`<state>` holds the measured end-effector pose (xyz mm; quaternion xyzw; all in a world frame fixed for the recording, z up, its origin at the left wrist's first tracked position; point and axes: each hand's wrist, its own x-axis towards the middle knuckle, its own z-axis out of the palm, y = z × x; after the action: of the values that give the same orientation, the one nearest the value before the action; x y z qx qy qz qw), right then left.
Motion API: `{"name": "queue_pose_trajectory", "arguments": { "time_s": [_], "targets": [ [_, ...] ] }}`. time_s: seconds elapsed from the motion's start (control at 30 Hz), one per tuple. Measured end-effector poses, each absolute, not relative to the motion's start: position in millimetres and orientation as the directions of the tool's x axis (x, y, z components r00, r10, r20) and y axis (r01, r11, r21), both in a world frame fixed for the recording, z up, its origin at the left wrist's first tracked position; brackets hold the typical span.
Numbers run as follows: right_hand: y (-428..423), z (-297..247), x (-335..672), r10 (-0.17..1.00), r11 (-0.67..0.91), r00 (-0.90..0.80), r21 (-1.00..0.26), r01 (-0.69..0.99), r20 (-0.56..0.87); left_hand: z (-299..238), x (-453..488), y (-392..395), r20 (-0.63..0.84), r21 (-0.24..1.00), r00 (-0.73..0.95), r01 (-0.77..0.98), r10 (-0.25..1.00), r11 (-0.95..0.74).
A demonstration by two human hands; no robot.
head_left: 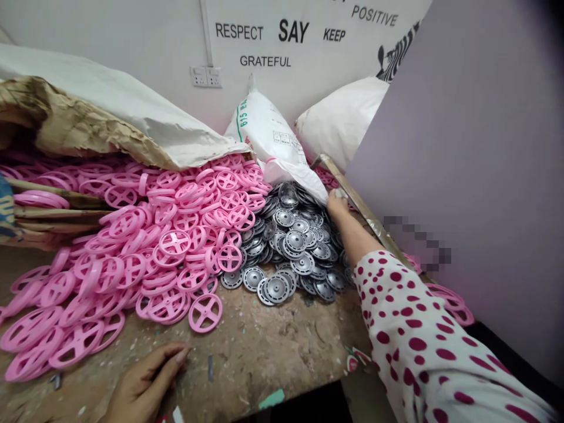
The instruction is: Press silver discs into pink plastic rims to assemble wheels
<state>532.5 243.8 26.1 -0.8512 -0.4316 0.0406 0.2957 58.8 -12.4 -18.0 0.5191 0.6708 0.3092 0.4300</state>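
Lettered wall (253,44) backs a worn desk (264,338), where a white sack (275,141) lies with its mouth over grey discs (295,241), beside pink wheels (176,242). The right hand (338,202) seems to have its fingers clenched on the sack's edge; the left hand (147,382) is by the desk's front, fingers loosely bent, nothing visible in them. The sack looks soft and slippery, best bunched at its rim; the discs, probably light and stiff, suit an edge pinch.

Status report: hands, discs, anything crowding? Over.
Right hand gripping white sack. Left hand near table, nothing visibly held. Grey discs heaped by sack. Pink wheels crowd their left.
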Motion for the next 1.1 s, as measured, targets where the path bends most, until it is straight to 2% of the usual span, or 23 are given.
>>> {"name": "queue_pose_trajectory", "arguments": {
  "time_s": [0.17,0.23,0.33,0.4,0.47,0.53,0.6,0.7,0.77,0.83,0.9,1.0,1.1],
  "targets": [
    [226.5,58.4,504.8,0.798,-0.346,0.526,-0.491,0.800,0.294,-27.4,54.4,-14.1,-0.237,0.893,-0.038,0.385,0.971,0.233],
    [202.6,71.0,489.1,0.815,-0.228,0.421,-0.448,0.864,0.398,-31.1,53.8,-14.1,-0.208,0.909,-0.025,0.365,0.978,0.203],
    [148.6,82.4,455.0,0.815,0.035,0.219,-0.422,0.906,0.537,-33.7,55.0,-13.2,-0.167,0.925,-0.011,0.344,0.986,0.161],
    [103.3,81.1,424.3,0.833,0.257,0.074,-0.501,0.826,0.548,-31.6,57.1,-12.8,-0.160,0.936,-0.015,0.316,0.987,0.156],
    [56.0,72.5,390.6,0.877,0.399,-0.052,-0.662,0.634,0.478,-25.2,60.8,-14.2,-0.160,0.950,-0.022,0.266,0.987,0.160],
    [13.2,58.7,358.3,0.926,0.377,-0.153,-0.823,0.425,0.345,-14.4,67.2,-18.0,-0.164,0.969,-0.057,0.175,0.985,0.172],
    [-19.6,42.9,331.0,0.940,0.308,-0.240,-0.907,0.289,0.243,-1.2,76.4,-23.6,-0.223,0.974,-0.041,0.038,0.974,0.225],
    [-45.8,21.6,302.1,0.928,0.234,-0.335,-0.953,0.190,0.161,14.2,91.1,-32.0,-0.346,0.927,0.052,-0.137,0.937,0.350],
    [-51.2,11.5,290.3,0.914,0.211,-0.383,-0.963,0.167,0.133,17.5,97.2,-36.0,-0.394,0.890,0.137,-0.188,0.909,0.415],
    [-51.9,5.1,283.1,0.917,0.228,-0.373,-0.952,0.206,0.139,16.2,98.7,-38.8,-0.417,0.869,0.156,-0.221,0.895,0.443],
    [-52.1,1.9,278.3,0.933,0.301,-0.295,-0.898,0.321,0.207,13.2,97.4,-40.7,-0.433,0.856,0.113,-0.259,0.894,0.448],
    [-56.8,-0.5,271.5,0.910,0.414,-0.230,-0.746,0.522,0.344,9.9,95.3,-42.7,-0.447,0.843,0.052,-0.308,0.893,0.440],
    [-64.4,-3.7,263.8,0.897,0.439,-0.284,-0.604,0.665,0.339,8.7,95.4,-44.2,-0.437,0.846,0.037,-0.322,0.899,0.424]
  ]
}}
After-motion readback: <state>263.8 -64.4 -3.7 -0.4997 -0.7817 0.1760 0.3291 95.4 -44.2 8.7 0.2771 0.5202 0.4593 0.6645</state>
